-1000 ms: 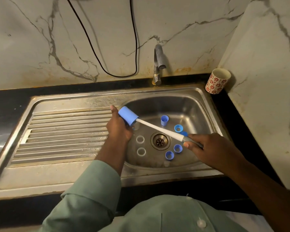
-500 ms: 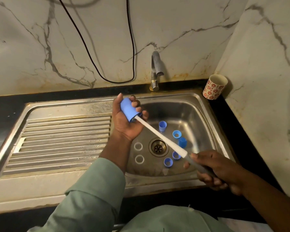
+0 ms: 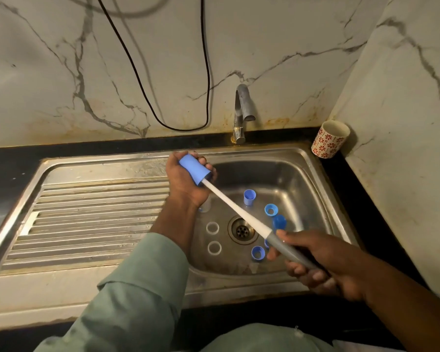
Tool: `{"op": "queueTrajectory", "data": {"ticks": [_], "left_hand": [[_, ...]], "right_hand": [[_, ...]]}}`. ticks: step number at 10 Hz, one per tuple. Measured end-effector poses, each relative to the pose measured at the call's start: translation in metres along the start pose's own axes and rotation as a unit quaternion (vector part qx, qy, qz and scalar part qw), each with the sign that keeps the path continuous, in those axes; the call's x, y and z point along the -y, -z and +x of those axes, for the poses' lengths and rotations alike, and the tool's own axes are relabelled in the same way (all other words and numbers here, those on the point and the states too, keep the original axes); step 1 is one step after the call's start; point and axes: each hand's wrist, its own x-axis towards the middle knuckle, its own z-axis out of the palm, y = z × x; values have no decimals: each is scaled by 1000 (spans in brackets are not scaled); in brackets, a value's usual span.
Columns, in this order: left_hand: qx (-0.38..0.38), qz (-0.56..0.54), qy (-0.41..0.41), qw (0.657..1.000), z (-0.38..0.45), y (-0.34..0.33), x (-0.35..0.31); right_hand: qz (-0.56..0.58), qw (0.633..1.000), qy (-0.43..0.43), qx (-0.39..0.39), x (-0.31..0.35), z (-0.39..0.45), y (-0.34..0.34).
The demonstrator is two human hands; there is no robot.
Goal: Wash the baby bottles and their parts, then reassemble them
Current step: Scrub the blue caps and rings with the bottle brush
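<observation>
Bristles of the bottle brush [image 3: 239, 208] are out of my sight, buried inside the blue cap [image 3: 195, 169] that my left hand [image 3: 186, 182] holds with its fingers wrapped round it, above the rim between the drainboard [image 3: 92, 219] and the basin of the sink [image 3: 323, 189]. My right hand [image 3: 323, 260] has its fingers curled round the brush's grey handle near the basin's front right corner, and the handle's end disappears under that palm. The white shaft crosses over the drain [image 3: 242, 230] and blocks part of what lies below. In the basin I can pick out a small blue cup [image 3: 249, 197], a blue ring [image 3: 271, 209], a blue dome cap [image 3: 279, 221], another blue ring [image 3: 258, 252] and two clear rings [image 3: 212, 228] [image 3: 214, 247]; one more blue piece is mostly hidden behind the handle, and something clear beside my left wrist is too faint to name. At the back edge stands the tap [image 3: 241, 115], a black cable [image 3: 163, 72] hangs on the marble wall, and a flowered cup [image 3: 330, 138] sits in the worktop's back right corner.
</observation>
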Motion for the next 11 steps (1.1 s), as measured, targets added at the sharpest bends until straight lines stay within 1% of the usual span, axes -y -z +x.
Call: {"op": "queueTrajectory", "data": {"ticks": [1,2,3,4,5,6,7,8,9,10,11], "left_hand": [[-5,13,-10,1000,3,3,-7],[-75,34,-23,996,7,7,-12],[-121,24,-34,992,7,6,-11],[-131,-5,-47,990,4,3,-4],[-121,-7,-43,992,2,-1,0],[-120,81,0,989,0,3,6],[-128,153,17,980,-9,11,25],[-128,207,-5,970,-15,16,41],[-117,229,34,966,-19,21,40],[-88,281,120,948,-25,27,34],[-98,371,129,915,-31,30,30]], "right_hand": [[-10,1000,24,8,2,10,-3],[-472,740,349,-329,4,26,-1],[-577,507,462,-444,17,36,4],[-570,463,483,-476,33,44,11],[-599,413,492,-478,51,44,18],[-659,333,504,-447,76,41,34],[-713,233,521,-408,103,38,54],[-757,155,510,-379,115,40,61],[-759,134,526,-361,123,44,62],[-742,101,570,-337,138,46,64],[-747,129,581,-296,148,45,65]]}}
